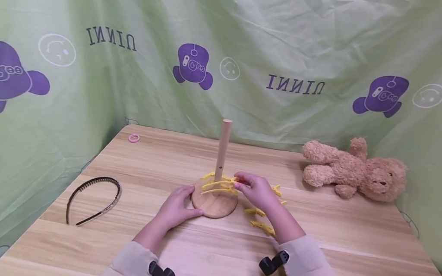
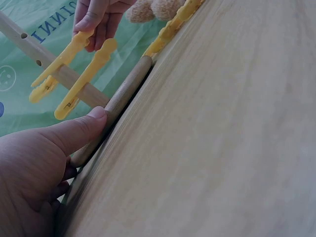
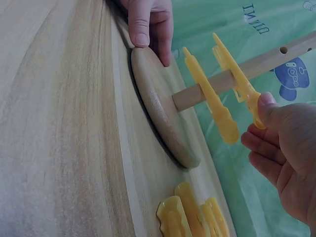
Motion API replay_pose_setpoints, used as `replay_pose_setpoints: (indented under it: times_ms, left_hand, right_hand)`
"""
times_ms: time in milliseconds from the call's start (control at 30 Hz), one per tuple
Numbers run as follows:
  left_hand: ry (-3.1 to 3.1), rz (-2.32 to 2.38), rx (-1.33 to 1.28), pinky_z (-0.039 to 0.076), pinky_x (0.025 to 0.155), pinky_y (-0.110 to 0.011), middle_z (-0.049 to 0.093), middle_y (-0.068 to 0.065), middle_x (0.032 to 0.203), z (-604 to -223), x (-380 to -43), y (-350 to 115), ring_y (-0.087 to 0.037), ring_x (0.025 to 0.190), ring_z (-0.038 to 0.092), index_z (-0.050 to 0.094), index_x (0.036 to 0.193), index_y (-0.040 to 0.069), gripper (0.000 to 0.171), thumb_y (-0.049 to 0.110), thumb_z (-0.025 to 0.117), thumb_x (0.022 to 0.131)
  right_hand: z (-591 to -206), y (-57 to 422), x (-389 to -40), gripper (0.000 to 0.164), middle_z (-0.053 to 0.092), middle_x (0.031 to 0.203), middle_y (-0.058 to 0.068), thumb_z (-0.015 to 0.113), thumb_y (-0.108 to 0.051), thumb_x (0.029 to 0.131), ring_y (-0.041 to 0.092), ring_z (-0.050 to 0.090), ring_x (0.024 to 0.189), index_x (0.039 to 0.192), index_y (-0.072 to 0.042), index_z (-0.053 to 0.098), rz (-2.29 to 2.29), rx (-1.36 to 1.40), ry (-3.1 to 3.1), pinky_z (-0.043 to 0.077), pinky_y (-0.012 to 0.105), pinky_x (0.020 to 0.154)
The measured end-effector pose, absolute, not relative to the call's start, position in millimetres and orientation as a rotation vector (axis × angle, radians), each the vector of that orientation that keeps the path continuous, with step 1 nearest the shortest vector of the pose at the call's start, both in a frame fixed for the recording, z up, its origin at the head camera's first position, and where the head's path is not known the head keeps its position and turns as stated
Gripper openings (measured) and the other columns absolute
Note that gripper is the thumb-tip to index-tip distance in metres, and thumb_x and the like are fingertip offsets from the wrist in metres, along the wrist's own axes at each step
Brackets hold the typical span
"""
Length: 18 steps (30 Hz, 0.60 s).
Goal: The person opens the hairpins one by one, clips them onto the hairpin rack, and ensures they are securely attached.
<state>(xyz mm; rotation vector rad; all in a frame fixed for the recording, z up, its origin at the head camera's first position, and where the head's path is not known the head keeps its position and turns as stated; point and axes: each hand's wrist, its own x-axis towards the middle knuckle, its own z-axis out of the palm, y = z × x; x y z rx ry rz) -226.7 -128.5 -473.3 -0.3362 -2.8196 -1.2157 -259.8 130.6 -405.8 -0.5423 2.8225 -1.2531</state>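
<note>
A wooden stand has a round base (image 1: 215,207) and an upright pole (image 1: 223,147) with small holes. My left hand (image 1: 176,207) grips the base's left edge, thumb on the rim and fingers curled beside it. My right hand (image 1: 257,193) pinches one end of a long yellow plastic piece (image 3: 238,74) with a bumpy outline, which straddles the pole. Just below it on the pole, a second similar yellow piece (image 3: 210,94) sits, apart from my fingers. Several loose yellow pieces (image 1: 262,228) lie right of the base, partly hidden by my right forearm.
A dark toothed headband (image 1: 112,205) lies on the wooden table (image 1: 79,252) at left. Pink rings, perhaps hair ties (image 1: 134,138), are at the back left corner. A brown teddy bear (image 1: 349,167) lies at the back right. Green printed cloth (image 1: 252,36) surrounds the table.
</note>
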Motion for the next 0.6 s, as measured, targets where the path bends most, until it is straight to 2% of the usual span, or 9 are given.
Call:
replay_pose_setpoints:
  times_ms: [300,600]
  left_hand:
    - [-2.823,-1.213,-0.340,0.035,0.115,-0.054,0.053,-0.023,0.140,-473,-226,-129,-0.041,0.135,0.045,0.051,0.136,-0.008,0.083,0.034,0.085,0.073]
    - [-2.827,-1.209,-0.329,0.034,0.116,-0.053,0.052,-0.022,0.141,-474,-226,-129,-0.040,0.136,0.044,0.051,0.136,-0.007,0.083,0.035,0.085,0.073]
  right_hand:
    - [-407,135,-255,0.045,0.067,0.126,0.016,0.065,-0.023,0.095,0.036,0.059,0.122,0.135,-0.003,0.058,-1.232,-0.571,2.782,0.050,0.051,0.102]
    - [-408,143,-251,0.060,0.058,0.139,0.015,0.069,-0.030,0.092,0.036,0.054,0.129,0.144,-0.008,0.048,-1.314,-0.539,2.756,0.043,0.053,0.109]
